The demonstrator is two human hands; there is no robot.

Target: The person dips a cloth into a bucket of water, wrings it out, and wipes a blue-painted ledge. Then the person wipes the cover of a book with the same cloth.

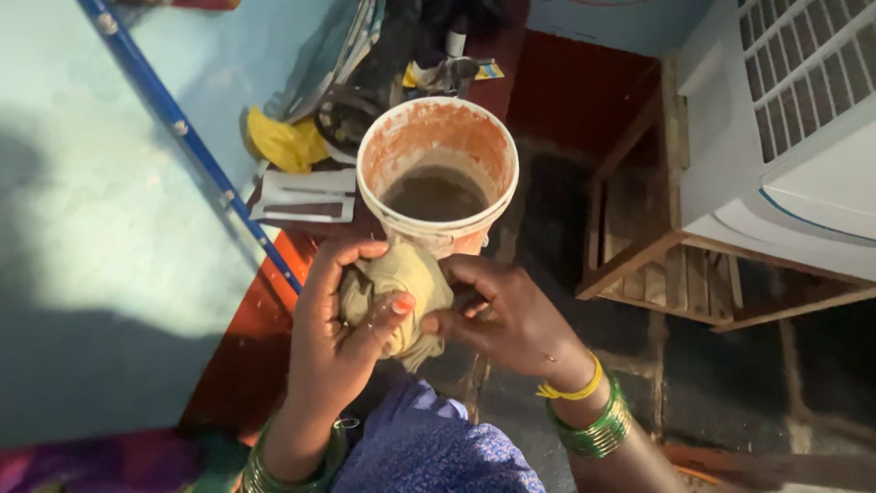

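Wadded olive-tan wet cloth (399,294) sits at picture centre, squeezed between both hands. Left hand (339,321), at nine o'clock of it, wraps fingers and thumb tightly around it; right hand (505,315), at three o'clock, pinches its edge. Just beyond, at twelve o'clock, stands a white plastic bucket (438,175) stained orange, holding muddy water.

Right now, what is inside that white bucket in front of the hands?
The bucket holds murky brown liquid low down, with reddish-brown stains up its inner wall. Its bottom is hidden beneath the liquid. The left hand and right hand grip a wadded cloth.
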